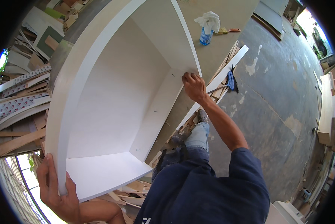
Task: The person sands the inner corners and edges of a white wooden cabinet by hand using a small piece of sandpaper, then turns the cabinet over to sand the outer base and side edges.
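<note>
- Inside the white open-fronted box cabinet (104, 86), there is room to pass between its panels (107, 172).
- Right of the cabinet's far end, a blue plastic bottle (205, 39) topped with white cloth (209, 21) blocks the way.
- Nearer on its right, a blue-headed broom (231, 81) obstructs.
- Left of it, heaped brown timber offcuts (22, 141) seem to crowd the side.

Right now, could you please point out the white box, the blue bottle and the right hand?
White box (104, 89), head view: on its large inner panel.
Blue bottle (205, 38), head view: on its body.
Right hand (195, 86), head view: on its back.
</note>
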A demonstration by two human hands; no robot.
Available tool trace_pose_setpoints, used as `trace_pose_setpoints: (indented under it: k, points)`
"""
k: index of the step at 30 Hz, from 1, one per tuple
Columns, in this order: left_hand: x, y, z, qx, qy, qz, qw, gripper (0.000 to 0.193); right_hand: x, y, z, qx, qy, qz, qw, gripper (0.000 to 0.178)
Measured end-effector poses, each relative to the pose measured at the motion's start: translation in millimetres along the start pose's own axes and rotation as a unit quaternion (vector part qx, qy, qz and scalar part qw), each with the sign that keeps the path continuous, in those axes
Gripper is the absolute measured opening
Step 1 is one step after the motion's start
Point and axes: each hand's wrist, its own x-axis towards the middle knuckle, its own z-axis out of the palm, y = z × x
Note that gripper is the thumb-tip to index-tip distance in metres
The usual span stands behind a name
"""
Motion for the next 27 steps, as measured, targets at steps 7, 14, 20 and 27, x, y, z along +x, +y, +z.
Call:
trace_pose_setpoints:
  k: [7, 14, 20, 27]
  points:
    - [-3, -2, 2, 0.005, 0.008, 0.018, 1.0, 0.059, -21, -35, -21, 0.137, -0.066, -0.12, 0.981, 0.015]
    - [3, 6, -2, 0.01, 0.005, 0.03, 0.999, 0.06, -19, -22, -9, 0.069, -0.043, -0.046, 0.996, 0.015]
    - [-1, 5, -2, -0.009, -0.002, -0.008, 1.0, 0.059, 0, -18, -13, 0.036, -0.051, -0.024, 0.998, 0.014]
    - [-4, 3, 1, -0.001, 0.009, 0.016, 1.0, 0.06, -40, -73, -33, 0.224, -0.091, -0.158, 0.958, 0.011]
